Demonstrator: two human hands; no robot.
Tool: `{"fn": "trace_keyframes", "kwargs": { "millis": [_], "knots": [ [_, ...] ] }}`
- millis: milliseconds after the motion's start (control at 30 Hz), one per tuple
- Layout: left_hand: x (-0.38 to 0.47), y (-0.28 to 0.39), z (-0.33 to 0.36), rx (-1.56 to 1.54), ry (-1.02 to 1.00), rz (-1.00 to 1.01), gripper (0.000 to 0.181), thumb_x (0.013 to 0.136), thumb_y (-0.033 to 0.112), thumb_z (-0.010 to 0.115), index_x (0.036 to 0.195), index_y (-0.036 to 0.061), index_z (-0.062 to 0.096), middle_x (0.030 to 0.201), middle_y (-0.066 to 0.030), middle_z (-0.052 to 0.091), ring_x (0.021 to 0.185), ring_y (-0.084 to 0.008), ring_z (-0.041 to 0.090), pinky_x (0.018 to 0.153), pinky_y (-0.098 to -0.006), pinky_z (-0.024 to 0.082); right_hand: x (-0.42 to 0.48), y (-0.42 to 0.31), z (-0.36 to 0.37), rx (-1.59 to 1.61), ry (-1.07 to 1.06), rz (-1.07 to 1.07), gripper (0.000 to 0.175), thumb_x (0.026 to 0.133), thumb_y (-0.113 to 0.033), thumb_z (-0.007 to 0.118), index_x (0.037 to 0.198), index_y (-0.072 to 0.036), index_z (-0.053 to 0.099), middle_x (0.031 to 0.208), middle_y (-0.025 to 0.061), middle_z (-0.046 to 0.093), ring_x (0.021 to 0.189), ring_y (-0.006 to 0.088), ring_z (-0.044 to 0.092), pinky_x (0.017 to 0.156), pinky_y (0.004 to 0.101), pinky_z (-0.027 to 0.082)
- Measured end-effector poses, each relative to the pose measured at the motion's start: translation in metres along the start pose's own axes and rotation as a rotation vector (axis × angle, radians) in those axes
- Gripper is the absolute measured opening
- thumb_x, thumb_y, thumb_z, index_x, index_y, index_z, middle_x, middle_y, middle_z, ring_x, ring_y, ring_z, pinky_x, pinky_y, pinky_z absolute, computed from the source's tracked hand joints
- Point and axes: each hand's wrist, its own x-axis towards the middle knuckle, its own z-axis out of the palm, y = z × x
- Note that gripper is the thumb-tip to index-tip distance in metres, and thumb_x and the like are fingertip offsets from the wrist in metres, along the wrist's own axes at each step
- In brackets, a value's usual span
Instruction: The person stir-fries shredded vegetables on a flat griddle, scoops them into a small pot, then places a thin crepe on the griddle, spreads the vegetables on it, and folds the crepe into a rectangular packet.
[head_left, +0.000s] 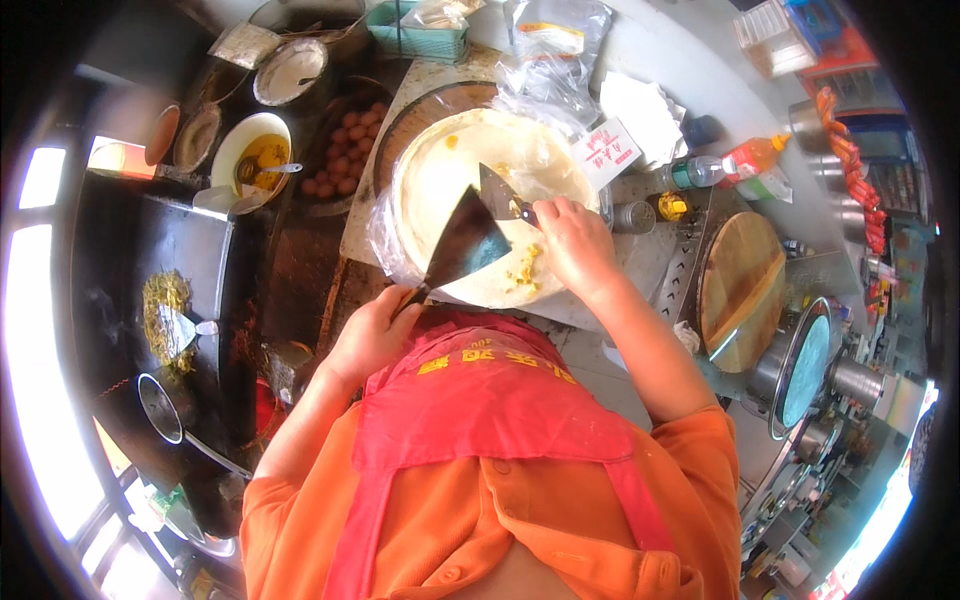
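Note:
My left hand (376, 330) grips the dark handle of a wide triangular metal scraper (469, 244), its blade over the near left part of a stack of round flatbreads (442, 180). Closed around the dark handle of a smaller metal scraper (496, 193) is my right hand (574, 244), above the stack's right side. The two blades are close together; whether they touch cannot be told. Yellow food bits (527, 271) lie on the top flatbread near my right hand, and a few stick to the smaller blade. Under the stack are plastic film and a round wooden board (390, 146).
At left, a griddle (202, 247) bears shredded greens (166, 300) with a metal scraper on them. Behind stand a bowl of yellow liquid (251, 154) with a ladle and a container of eggs (352, 142). Bottles (752, 159) and a round wooden lid (742, 289) are at right.

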Motion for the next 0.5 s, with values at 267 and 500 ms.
{"fn": "trace_keyframes", "kwargs": {
  "millis": [267,500],
  "knots": [
    [0.022,0.033,-0.008,0.294,-0.007,0.167,0.029,0.093,0.027,0.058,0.111,0.0034,0.057,0.086,-0.0219,0.066,0.085,-0.0409,0.064,0.073,-0.0452,0.051,0.01,-0.012,-0.005,-0.169,-0.057,-0.13,0.019,0.074,-0.005,0.059,0.093,-0.006,0.056,0.086,0.0075,0.058,0.086,0.0255,0.06,0.072,0.0368,0.049],
    [0.025,0.033,-0.019,0.269,-0.067,0.118,0.03,0.094,0.023,0.058,0.116,0.003,0.056,0.097,-0.0231,0.066,0.094,-0.0407,0.063,0.078,-0.0428,0.05,0.01,-0.009,-0.013,-0.059,-0.057,-0.049,0.02,0.074,-0.004,0.06,0.094,-0.006,0.057,0.088,0.0089,0.059,0.088,0.0271,0.061,0.075,0.0378,0.05]
  ]
}}
